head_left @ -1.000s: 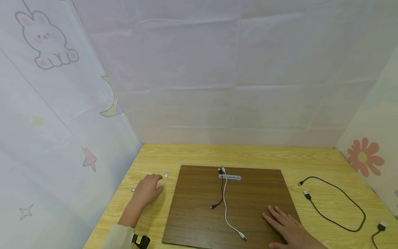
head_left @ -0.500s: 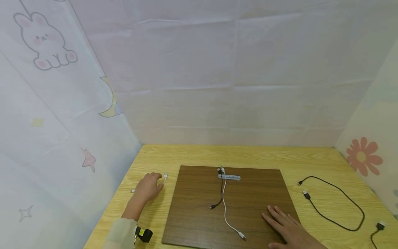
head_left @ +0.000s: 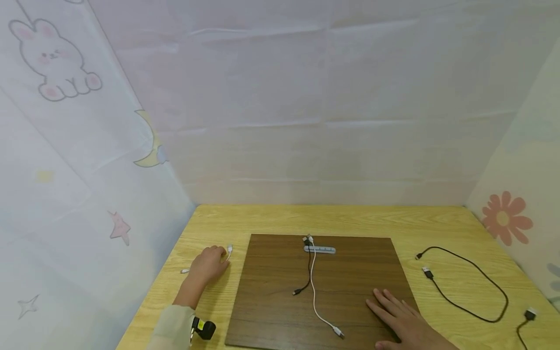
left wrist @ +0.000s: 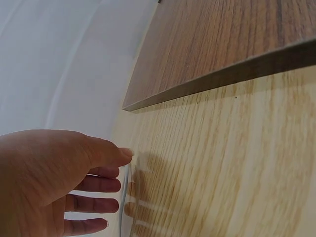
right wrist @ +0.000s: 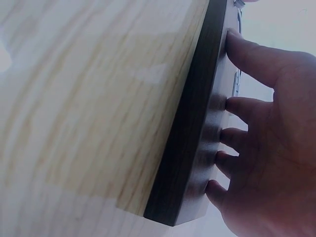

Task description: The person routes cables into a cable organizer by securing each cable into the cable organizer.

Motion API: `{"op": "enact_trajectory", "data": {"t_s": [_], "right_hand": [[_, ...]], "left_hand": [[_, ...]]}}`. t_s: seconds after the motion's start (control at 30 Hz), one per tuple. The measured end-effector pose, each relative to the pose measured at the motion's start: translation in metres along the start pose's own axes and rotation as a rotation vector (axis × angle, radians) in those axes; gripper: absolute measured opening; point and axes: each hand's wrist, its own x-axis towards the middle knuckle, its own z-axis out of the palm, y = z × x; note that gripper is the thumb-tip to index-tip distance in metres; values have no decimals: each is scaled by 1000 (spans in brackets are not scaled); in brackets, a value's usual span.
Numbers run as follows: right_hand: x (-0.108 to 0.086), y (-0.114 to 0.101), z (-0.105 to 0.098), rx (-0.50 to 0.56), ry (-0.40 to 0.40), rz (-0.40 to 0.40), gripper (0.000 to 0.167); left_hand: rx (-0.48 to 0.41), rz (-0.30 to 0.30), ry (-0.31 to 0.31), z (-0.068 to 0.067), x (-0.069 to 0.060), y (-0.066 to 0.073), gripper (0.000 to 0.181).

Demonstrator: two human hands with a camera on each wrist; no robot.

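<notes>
On the table's left side, my left hand (head_left: 209, 266) lies over a short white USB cable (head_left: 229, 249), whose two ends poke out on either side. In the left wrist view the cable (left wrist: 123, 197) runs down from the thumb tip; thumb and index finger pinch it while the other fingers stay spread. My right hand (head_left: 404, 318) rests with extended fingers on the brown board (head_left: 267, 291), near its right edge. A pale cable clip (head_left: 325, 250) sits at the board's back, with a longer white cable (head_left: 314, 296) and a short black cable (head_left: 309, 279) at its left end.
A long black USB cable (head_left: 473, 265) curves over the yellow table (head_left: 372, 216) right of the board. Another black cable (head_left: 530, 315) lies at the far right, partly out of view. Printed cloth walls (head_left: 262, 160) close in the back and sides.
My left thumb and index finger have drawn closer together at the white cable. The right hand keeps its place on the board. The head view has shifted slightly.
</notes>
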Motion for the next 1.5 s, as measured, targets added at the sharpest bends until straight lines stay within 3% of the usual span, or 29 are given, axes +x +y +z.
{"op": "enact_trajectory", "data": {"t_s": [0.37, 0.7, 0.9, 1.27, 1.5], "right_hand": [[0, 0, 1, -5, -1, -5, 85], [-1, 0, 3, -31, 11, -30, 96], [-3, 3, 8, -43, 53, -15, 84], [-4, 6, 9, -49, 59, -31, 90], [-4, 6, 9, -38, 51, -15, 85]], "left_hand": [[7, 2, -8, 2, 2, 0, 25], [-23, -34, 10, 6, 2, 2, 10], [-38, -49, 8, 7, 5, 3, 10], [-28, -74, 5, 8, 12, 7, 25], [-9, -72, 21, 9, 11, 8, 22]]}}
